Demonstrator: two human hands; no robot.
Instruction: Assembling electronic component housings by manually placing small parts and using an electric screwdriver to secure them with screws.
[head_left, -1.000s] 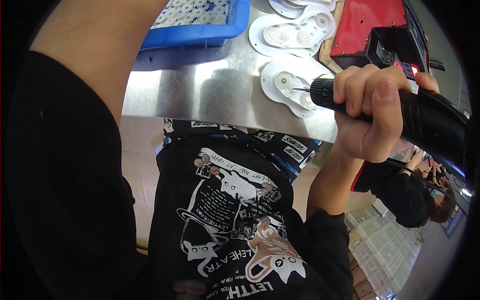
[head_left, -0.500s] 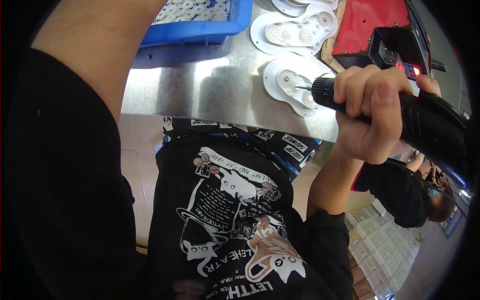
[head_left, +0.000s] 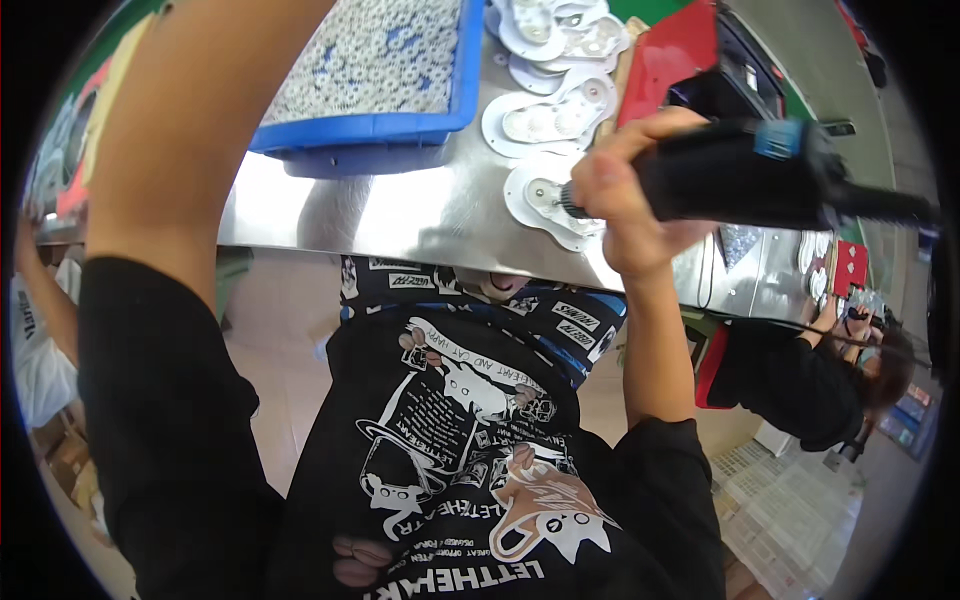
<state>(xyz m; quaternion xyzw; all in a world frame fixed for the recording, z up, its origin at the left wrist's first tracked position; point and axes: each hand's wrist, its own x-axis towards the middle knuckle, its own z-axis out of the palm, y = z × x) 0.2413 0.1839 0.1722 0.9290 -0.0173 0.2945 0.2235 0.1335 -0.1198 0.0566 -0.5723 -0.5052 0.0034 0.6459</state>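
My right hand (head_left: 640, 200) is wrapped round a black electric screwdriver (head_left: 735, 175), held roughly level and smeared by motion. Its knurled front collar (head_left: 572, 198) covers part of a white plastic gear housing (head_left: 535, 195) lying near the table's front edge. The bit is hidden, so whether it touches the housing cannot be told. My left forearm (head_left: 185, 130) reaches forward past the top edge, leaving the left hand out of sight. Beside that arm stands a blue bin (head_left: 370, 128) full of small white gears (head_left: 370, 60).
More white housings with gears (head_left: 550, 118) lie behind the first, some stacked (head_left: 560, 40). A red and black machine (head_left: 668, 65) stands to their right. At the far right a co-worker in black (head_left: 785, 385) sits at the metal table (head_left: 300, 225); another person's arm (head_left: 50, 290) shows at far left.
The view has shifted, showing more of the bin and the surroundings. The screwdriver has swung from a slant to nearly level, and its thin bit is no longer visible.
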